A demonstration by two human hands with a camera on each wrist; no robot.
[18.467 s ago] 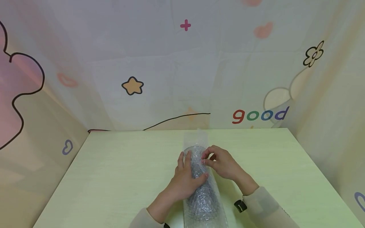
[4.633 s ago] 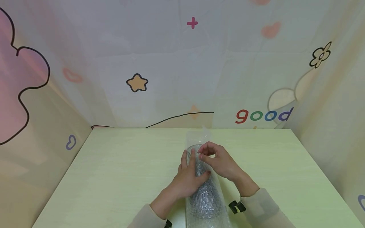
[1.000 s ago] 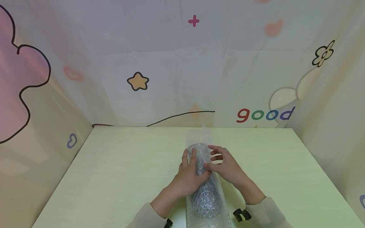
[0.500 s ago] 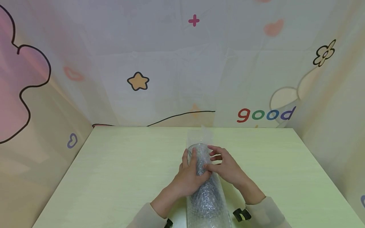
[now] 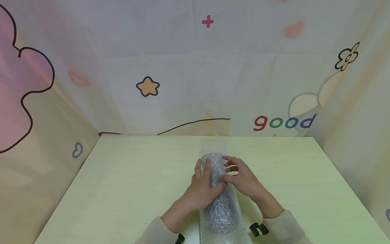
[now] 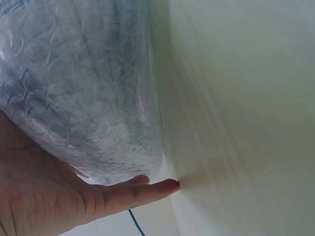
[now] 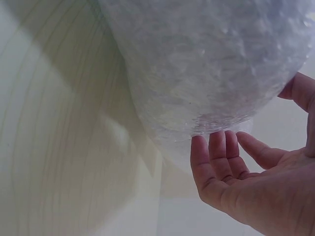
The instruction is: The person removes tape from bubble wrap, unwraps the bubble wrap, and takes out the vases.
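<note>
A long rounded bundle in clear bubble wrap (image 5: 220, 211) lies on the table, pointing away from me. What is inside cannot be made out. Over its upper left side rests my left hand (image 5: 199, 191), fingers spread and nearly straight, thumb across the top. In the left wrist view, the fingers (image 6: 147, 191) of that hand lie along the bundle, one tip at the tabletop. My right hand (image 5: 242, 178) touches the bundle's right side, thumb on top and loosely bent fingers beside the far end. The right wrist view shows several fingertips (image 7: 199, 142) against the bubble wrap (image 7: 197, 64).
A flat flap of wrap (image 5: 210, 145) reaches past the bundle's far end to the table's back edge. The pale table (image 5: 137, 183) extends on both sides. A printed cloth (image 5: 182, 74) hangs behind and at the sides. Black straps (image 5: 259, 229) show near the wrists.
Since 4.6 s ago my right hand has gone from pinching at the bundle's far top to lying loosely along its right side. Over the last second both hands stay nearly still.
</note>
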